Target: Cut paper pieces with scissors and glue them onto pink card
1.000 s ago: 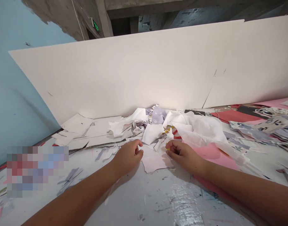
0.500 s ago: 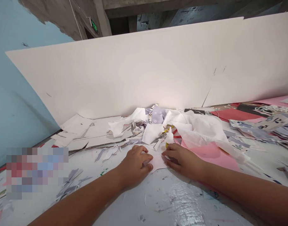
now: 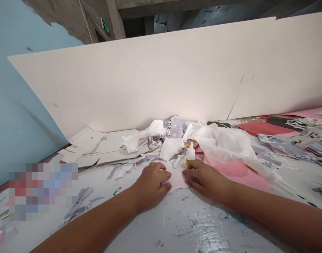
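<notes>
A small pale pink sheet (image 3: 176, 180) lies flat on the white tabletop between my hands. My left hand (image 3: 153, 181) rests at its left edge, thumb and forefinger apart, fingers slightly bent. On the sheet's right edge sits my right hand (image 3: 203, 177), its fingers spread and touching the surface. Just behind the right fingers stands a white glue bottle (image 3: 191, 153) with a pointed nozzle and a yellow label, its lower part hidden. White cloth (image 3: 226, 142) and a larger pink sheet (image 3: 242, 174) lie beyond and beside the right hand.
Grey cardboard pieces (image 3: 116, 147) are stacked at the back left. A lilac fabric piece (image 3: 177, 128) with a ruffle lies by the tall white board (image 3: 150, 84). Red sheets (image 3: 265, 129) and patterned scraps (image 3: 306, 137) cover the right. Something blurred out sits at left.
The whole view has shifted very slightly. Both hands and the sheet stay in nearly the same place, with no clear change in the fingers.
</notes>
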Demonstrator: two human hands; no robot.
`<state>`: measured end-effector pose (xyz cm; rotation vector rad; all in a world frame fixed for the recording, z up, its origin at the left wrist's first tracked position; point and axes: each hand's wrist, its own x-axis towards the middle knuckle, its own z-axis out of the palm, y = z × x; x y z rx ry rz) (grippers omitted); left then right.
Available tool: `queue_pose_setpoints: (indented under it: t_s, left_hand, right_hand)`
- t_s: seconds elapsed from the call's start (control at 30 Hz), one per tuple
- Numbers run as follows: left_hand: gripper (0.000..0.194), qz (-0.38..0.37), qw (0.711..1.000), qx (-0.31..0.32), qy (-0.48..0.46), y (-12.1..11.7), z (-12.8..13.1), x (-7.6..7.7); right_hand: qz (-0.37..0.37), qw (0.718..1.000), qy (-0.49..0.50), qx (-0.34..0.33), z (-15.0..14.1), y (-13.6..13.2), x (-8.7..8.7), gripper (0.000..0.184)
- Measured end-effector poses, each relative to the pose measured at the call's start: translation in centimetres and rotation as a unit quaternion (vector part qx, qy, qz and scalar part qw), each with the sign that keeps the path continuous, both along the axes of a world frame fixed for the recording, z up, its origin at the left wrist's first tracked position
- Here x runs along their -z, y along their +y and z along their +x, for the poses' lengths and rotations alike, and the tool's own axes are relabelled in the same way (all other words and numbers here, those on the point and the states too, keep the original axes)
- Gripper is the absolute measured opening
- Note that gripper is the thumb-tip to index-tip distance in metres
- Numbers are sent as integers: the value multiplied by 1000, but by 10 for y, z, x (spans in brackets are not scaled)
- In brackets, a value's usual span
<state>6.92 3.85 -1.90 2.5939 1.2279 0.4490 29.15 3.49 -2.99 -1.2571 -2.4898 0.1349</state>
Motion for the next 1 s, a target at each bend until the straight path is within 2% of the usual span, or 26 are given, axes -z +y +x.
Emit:
queue_pose_setpoints:
  t_s: [0.27, 0.77, 1.0]
  left_hand:
    - [22, 22, 999, 37, 11, -1, 0, 2]
    - [23, 24, 999, 33, 22, 0, 1, 2]
    - [28, -29, 999, 9, -15, 1, -2, 1]
  right_hand:
    - [7, 1000, 5, -21, 0, -1, 0, 25]
    - [-5, 1000, -12, 9, -1, 1, 1, 23]
    - [-7, 1000, -13, 6, 1, -1, -1, 25]
